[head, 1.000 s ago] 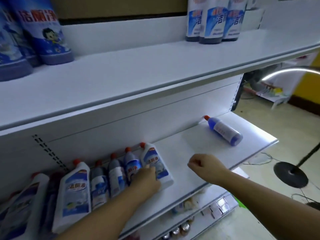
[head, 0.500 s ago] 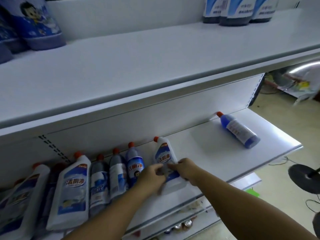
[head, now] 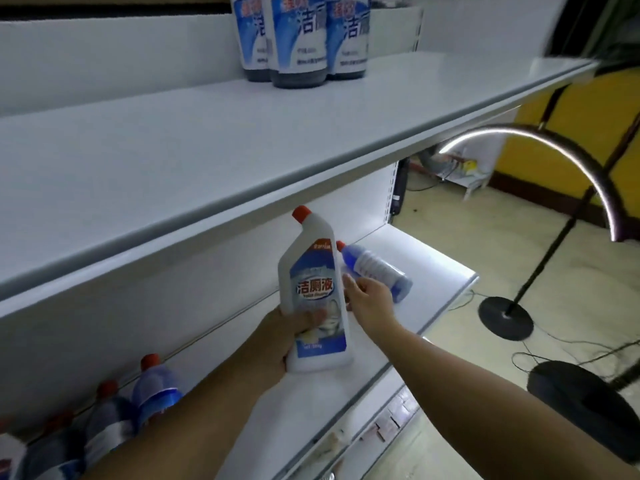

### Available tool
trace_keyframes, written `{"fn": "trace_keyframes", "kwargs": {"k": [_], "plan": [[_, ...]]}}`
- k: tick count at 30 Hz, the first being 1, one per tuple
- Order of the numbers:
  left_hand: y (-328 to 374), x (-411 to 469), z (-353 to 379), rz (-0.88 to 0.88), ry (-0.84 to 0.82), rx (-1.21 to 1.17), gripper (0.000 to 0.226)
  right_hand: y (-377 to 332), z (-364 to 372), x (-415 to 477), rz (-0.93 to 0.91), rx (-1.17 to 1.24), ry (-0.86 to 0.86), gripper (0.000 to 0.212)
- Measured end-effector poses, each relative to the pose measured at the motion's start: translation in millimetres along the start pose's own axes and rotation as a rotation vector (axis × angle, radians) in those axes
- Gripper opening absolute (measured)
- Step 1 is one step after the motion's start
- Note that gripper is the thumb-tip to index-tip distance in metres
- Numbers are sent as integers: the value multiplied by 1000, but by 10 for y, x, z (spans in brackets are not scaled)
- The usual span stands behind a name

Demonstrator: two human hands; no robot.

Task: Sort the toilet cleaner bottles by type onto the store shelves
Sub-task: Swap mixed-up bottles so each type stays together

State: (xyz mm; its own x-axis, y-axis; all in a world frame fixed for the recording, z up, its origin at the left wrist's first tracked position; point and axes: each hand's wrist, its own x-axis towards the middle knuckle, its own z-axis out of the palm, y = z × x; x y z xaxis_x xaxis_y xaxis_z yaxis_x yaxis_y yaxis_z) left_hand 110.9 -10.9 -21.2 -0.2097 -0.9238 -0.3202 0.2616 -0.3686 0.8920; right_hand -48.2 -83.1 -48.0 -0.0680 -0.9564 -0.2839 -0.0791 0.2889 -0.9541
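Since left hand (head: 287, 337) wraps the white bent-neck cleaner bottle (head: 313, 289) low, right hand (head: 372, 301) straight-fingered alongside: likely stiff, slick, liquid-heavy, so grip mid-body.

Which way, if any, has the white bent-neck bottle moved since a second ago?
Yes. The white bottle is lifted up off the lower shelf where it lay, gripped by the left hand.

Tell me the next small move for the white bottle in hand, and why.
Probably lift the white bottle onto a bare stretch of the upper shelf: the left hand holds it upright, clear of the lower shelf, the open right hand is at its side, and different, dark bottles stand farther back.
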Motion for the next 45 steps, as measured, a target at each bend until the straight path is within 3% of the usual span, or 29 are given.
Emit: {"fn": "trace_keyframes", "kwargs": {"k": [3,4,7,10,14,18,22,25,28,31,36,38,41,43,45], "plan": [[75,29,200,-12,-82,-15,59,85,-284,534,-351,-883,228,23],[100,38,244,-13,-91,-19,56,101,-346,681,-425,-1032,221,31],[157,48,330,5,-117,-75,60,198,-474,984,-350,-1255,105,64],[162,65,315,20,-118,-83,72,289,-527,1098,-200,-1322,77,80],[170,73,192,15,-83,-70,82,246,-450,1061,18,-1047,150,73],[155,24,147,6,-35,-52,81,321,-468,785,233,-447,48,56],[152,-83,193,-12,-7,-35,59,441,-494,154,196,195,-73,51],[160,-198,312,-37,-24,-12,48,413,-613,-417,76,479,-203,53],[162,-370,499,-56,-68,40,52,328,-789,-874,-16,586,-306,83],[181,-574,681,-48,-104,106,52,164,-952,-1289,-79,583,-359,93],[364,-1041,981,13,-195,164,49,-219,-1171,-1918,-178,601,-334,90],[492,-1281,1114,64,-233,184,42,-372,-1268,-2116,-268,622,-367,77],[719,-1660,1292,157,-285,212,38,-675,-1380,-2350,-376,646,-496,48],[880,-1891,1353,221,-296,208,38,-887,-1373,-2450,-482,733,-728,44],[1046,-2076,1376,286,-300,217,43,-1092,-1433,-2596,-662,674,-586,44]]}}
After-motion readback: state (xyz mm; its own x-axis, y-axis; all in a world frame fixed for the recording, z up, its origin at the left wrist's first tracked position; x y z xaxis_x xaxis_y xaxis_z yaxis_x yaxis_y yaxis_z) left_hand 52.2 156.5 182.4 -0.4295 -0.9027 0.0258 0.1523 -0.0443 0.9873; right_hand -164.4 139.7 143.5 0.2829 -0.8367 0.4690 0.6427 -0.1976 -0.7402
